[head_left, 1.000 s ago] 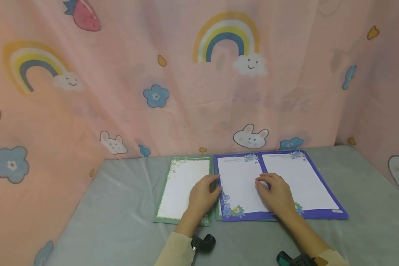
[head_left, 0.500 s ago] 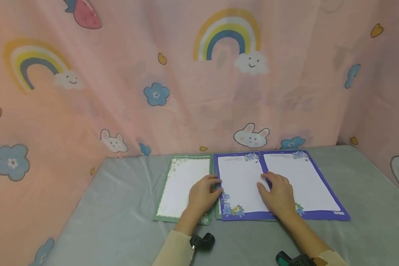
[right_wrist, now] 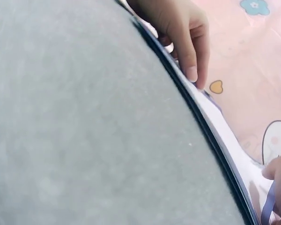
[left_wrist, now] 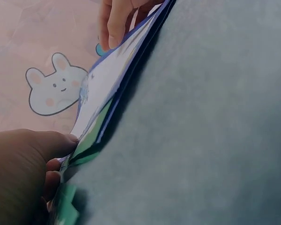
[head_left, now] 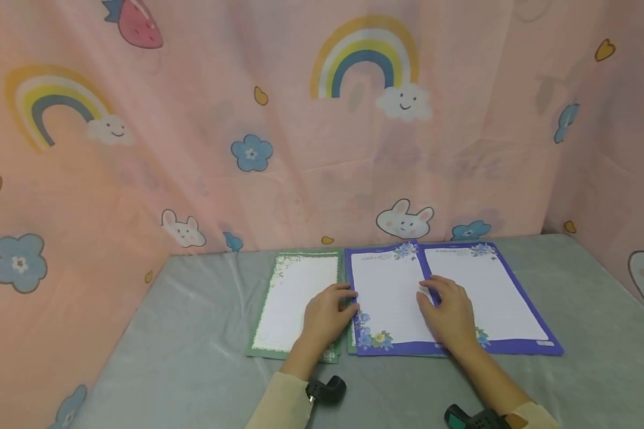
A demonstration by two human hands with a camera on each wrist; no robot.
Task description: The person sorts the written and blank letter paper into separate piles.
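Left purple sheet [head_left: 389,298] lies toward the far edge of the counter [head_left: 193,339], right of the middle of that edge. Right purple sheet [head_left: 496,298] beside it, on the side of the far right corner; cannot tell whether the two are joined. Green sheet [head_left: 295,304] on the other side, toward the far left corner. More green [left_wrist: 96,131] shows below the left purple sheet in the left wrist view.

Hands: left hand [head_left: 327,316] pinches the left purple sheet's outer edge, thumb on the printed face, other fingers curled toward the underside. Right hand [head_left: 451,316] bent over the purple band between the two sheets, thumb and forefinger apart at the tips; cannot tell whether it grips or only touches.

Handling, by judgement: light, thin, bendy. The left wrist view shows a bowed surface, so expect sagging between holds. Likely to crease if squeezed or pushed inward from both sides. Layers probably slide on one another, and a pinch could pick up the green below as well.

Best hold: opposite side borders, about midway along, thumbs flat on top, fingertips just under. Light pressure, slight outward tension. Corners look easiest to dog-ear; avoid them.
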